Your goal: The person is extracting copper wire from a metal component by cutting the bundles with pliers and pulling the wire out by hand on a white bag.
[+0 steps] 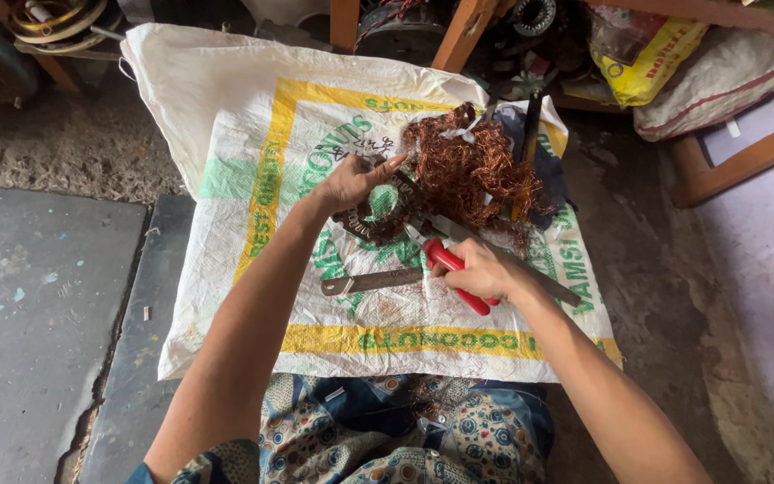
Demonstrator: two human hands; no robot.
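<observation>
Copper wire tangle [469, 170] sits at centre of the white woven sack [226, 116], a loose reddish-brown mass still tied into a dark ring-shaped motor stator [378, 211] just at its 8 o'clock. Left hand [347, 182] rests on the stator's upper edge, fingers spread, index pointing toward the wire at 2 o'clock; looks like pressing down, not a full grasp. Right hand [481, 272] at 6 o'clock of the tangle, clenched round red-handled pliers [452, 269]; the nose points up toward the wire, its tip too small to tell whether it touches.

Flat metal blade [371, 281] lies on the sack at 9 o'clock of the right hand, just beside the pliers. A dark strip [530, 121] lies across the tangle's 1 o'clock edge.

Sack is spread over a dusty concrete floor [38, 296]. Person's patterned blue clothing [405, 435] overlaps the sack's 6 o'clock edge. At 12 o'clock of the sack: wooden frame legs [459, 36] with dark machine parts behind. At 2 o'clock: yellow bag [647, 58] and grey sack [727, 76], well apart from the hands. Coiled wire hoop [51, 22] at 10 o'clock.
</observation>
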